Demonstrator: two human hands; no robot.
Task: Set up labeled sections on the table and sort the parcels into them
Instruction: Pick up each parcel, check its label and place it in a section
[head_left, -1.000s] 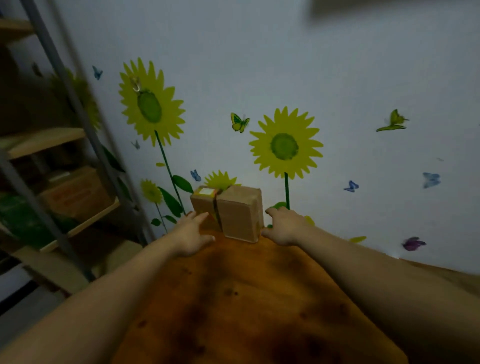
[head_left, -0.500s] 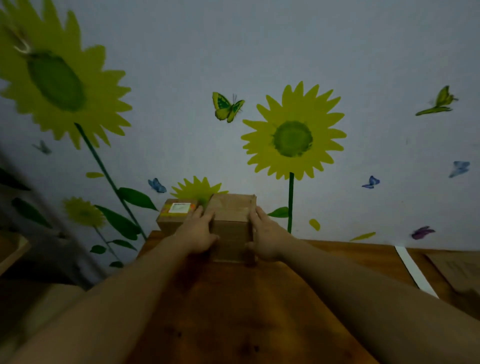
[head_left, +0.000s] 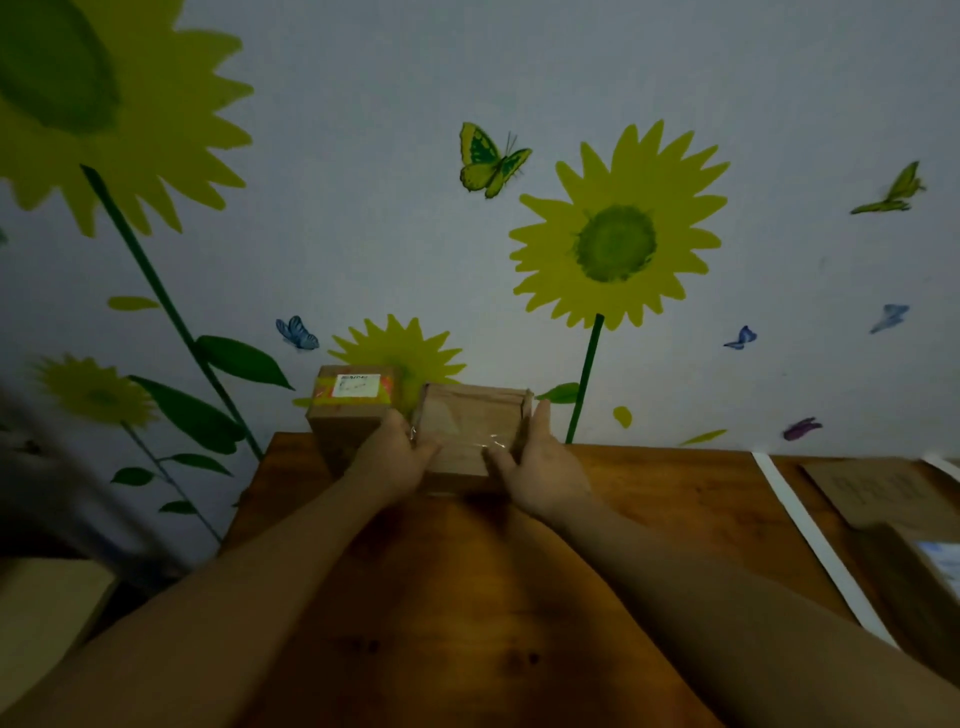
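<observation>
Fingers (head_left: 542, 422) of left hand (head_left: 397, 460), right hand (head_left: 545, 467) clasping taped parcel (head_left: 472, 415), thumbs now over its front

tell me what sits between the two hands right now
In the head view, a plain brown box sits between the left hand and right hand, both gripping its sides.

wooden table (head_left: 675, 499) | labelled parcel (head_left: 345, 415) far edge | white strip (head_left: 808, 530) right
</observation>
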